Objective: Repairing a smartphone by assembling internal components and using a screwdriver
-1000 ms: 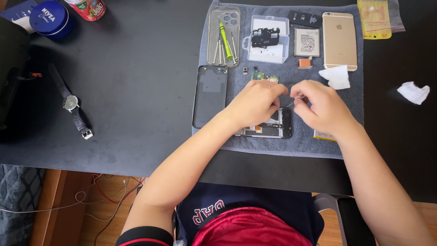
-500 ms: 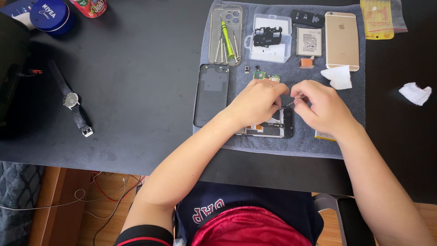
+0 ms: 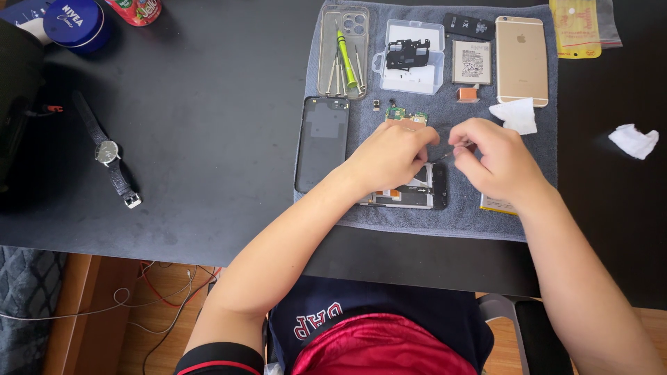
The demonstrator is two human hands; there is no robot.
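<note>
An opened black phone (image 3: 417, 194) lies on a grey towel (image 3: 361, 215), mostly under my hands. My left hand (image 3: 392, 156) rests on its upper part and presses it down. My right hand (image 3: 497, 160) pinches a thin metal tool (image 3: 445, 155) whose tip points toward the phone between the two hands. A small green circuit board (image 3: 398, 115) lies just beyond my left hand. A black back cover (image 3: 323, 142) lies flat to the left of the phone.
On the towel's far side are a clear case with screwdrivers (image 3: 344, 52), a clear parts box (image 3: 413, 55), a battery (image 3: 472, 62) and a gold phone (image 3: 521, 59). A wristwatch (image 3: 108, 153) and blue tin (image 3: 73, 24) lie left; crumpled tissue (image 3: 633, 139) lies right.
Both hands stay over the opened phone with only slight shifts; the tool stays pinched in my right hand.
</note>
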